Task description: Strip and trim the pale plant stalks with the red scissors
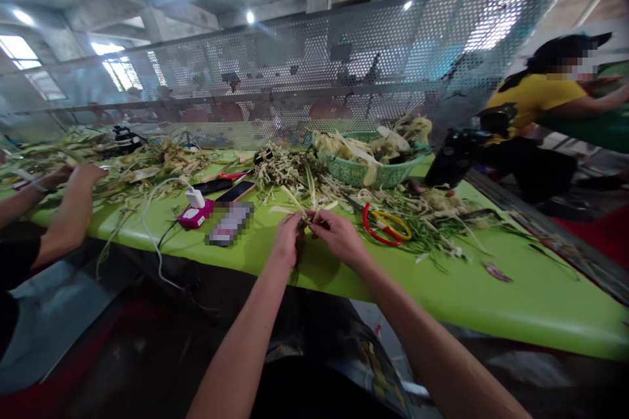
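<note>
Loosely, slim pale-yellow strips (293, 200) splay from the pinched fingers of left hand (287, 236) and right hand (337, 234).

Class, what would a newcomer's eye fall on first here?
Probably the lime-green table, strewn with plant scraps. Near its front edge, the left hand and right hand meet on pale leaf strips. Beyond, to the right, sits a heaped green basket, with red-and-yellow-handled scissors nearer the viewer.

The hands (337, 234) are bare, the forearms (244, 334) long and tapering, the clothing (309, 389) black.
</note>
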{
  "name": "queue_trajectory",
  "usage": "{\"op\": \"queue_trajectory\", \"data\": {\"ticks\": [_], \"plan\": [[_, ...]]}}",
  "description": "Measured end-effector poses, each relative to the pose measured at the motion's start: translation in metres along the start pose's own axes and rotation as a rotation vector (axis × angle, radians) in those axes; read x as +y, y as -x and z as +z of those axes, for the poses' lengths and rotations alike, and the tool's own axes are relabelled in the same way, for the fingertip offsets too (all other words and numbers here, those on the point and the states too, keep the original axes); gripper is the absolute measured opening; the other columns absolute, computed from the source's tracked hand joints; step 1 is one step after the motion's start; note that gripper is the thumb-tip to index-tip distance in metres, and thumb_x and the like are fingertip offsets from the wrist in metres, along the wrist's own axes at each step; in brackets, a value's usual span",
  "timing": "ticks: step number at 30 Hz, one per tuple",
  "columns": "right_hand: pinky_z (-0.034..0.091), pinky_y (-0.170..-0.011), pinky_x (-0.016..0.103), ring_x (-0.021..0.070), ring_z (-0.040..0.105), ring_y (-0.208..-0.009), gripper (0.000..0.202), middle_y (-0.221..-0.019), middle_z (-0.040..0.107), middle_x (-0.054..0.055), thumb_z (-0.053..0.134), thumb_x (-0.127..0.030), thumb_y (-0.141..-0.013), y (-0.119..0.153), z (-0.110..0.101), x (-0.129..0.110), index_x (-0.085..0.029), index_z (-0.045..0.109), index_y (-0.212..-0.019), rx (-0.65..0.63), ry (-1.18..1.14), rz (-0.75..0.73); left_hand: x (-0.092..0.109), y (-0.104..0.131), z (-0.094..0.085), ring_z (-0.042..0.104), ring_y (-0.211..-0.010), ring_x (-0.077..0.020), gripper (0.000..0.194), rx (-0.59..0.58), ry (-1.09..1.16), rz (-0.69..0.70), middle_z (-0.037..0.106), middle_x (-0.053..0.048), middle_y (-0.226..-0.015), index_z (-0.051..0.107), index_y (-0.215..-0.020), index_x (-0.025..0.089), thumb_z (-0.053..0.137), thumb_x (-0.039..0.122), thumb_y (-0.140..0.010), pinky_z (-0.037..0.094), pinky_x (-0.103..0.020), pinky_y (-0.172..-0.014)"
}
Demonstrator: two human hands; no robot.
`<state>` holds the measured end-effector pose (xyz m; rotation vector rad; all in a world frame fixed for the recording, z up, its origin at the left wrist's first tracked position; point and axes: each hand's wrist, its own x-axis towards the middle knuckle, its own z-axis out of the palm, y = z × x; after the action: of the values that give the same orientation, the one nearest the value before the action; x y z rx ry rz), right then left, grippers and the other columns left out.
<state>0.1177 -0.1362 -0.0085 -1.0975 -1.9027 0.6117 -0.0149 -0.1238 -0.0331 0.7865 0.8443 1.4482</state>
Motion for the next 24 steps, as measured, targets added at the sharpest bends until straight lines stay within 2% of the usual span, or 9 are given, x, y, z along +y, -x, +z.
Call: {"op": "queue_trajectory", "data": {"ticks": [4,8,10,15,20,24], "plan": [[0.037,-0.061,0.027,0.0170,0.054,-0.066,0.016,-0.068,0.061,0.000,0.057,-0.027,-0.080,-0.002,0.001,0.001,-0.022,0.053,-0.066,0.029,0.042,0.011,0.002,0.003,0.000,0.041,-0.051,-0.0046,0.025,0.043,0.050,0.000,0.056,0.001,-0.063,0.068,-0.075,0.012,0.071,0.035,-0.066,0.028,-0.020,-0.048],[0.037,-0.060,0.027,0.0158,0.053,-0.062,0.016,-0.064,0.061,-0.001,0.059,-0.031,-0.080,-0.003,-0.001,0.007,-0.021,0.057,-0.067,0.042,-0.009,0.065,0.007,0.006,-0.001,0.037,-0.048,-0.0034,0.030,-0.027,0.065,-0.003,0.051,0.002,-0.059,0.070,-0.080,0.011,0.071,0.039,-0.068,0.022,-0.018,-0.045],[0.039,-0.059,0.027,0.0153,0.054,-0.059,0.018,-0.064,0.061,-0.001,0.062,-0.036,-0.079,-0.004,-0.002,0.011,-0.020,0.061,-0.071,0.025,-0.130,0.129,0.008,0.007,-0.002,0.038,-0.049,-0.0032,0.033,-0.078,0.056,-0.013,0.053,0.001,-0.062,0.071,-0.086,0.012,0.072,0.040,-0.068,0.022,-0.018,-0.045],[0.046,-0.062,0.027,0.0144,0.058,-0.067,0.031,-0.083,0.068,0.002,0.065,-0.048,-0.076,-0.006,-0.004,0.011,-0.019,0.068,-0.087,-0.077,-0.577,0.260,0.006,0.007,-0.001,0.041,-0.053,-0.0046,0.035,-0.176,0.039,0.027,0.060,-0.001,-0.069,0.071,-0.094,0.014,0.072,0.039,-0.070,0.026,-0.019,-0.047],[0.047,-0.068,0.028,0.0147,0.060,-0.070,0.029,-0.076,0.066,0.000,0.078,-0.043,-0.064,-0.006,-0.003,0.011,-0.019,0.066,-0.078,0.017,-0.776,0.348,0.003,0.007,0.002,0.047,-0.057,-0.0052,0.030,-0.154,0.043,0.033,0.062,0.000,-0.076,0.068,-0.091,0.016,0.073,0.037,-0.069,0.030,-0.018,-0.048],[0.042,-0.062,0.026,0.0123,0.053,-0.061,0.029,-0.066,0.061,-0.002,0.078,-0.043,-0.062,-0.007,-0.004,0.014,-0.018,0.063,-0.070,0.077,-0.680,0.316,0.004,0.010,0.005,0.047,-0.055,-0.0056,0.032,-0.111,0.012,0.000,0.059,0.002,-0.072,0.066,-0.088,0.017,0.074,0.039,-0.067,0.032,-0.019,-0.050]]}}
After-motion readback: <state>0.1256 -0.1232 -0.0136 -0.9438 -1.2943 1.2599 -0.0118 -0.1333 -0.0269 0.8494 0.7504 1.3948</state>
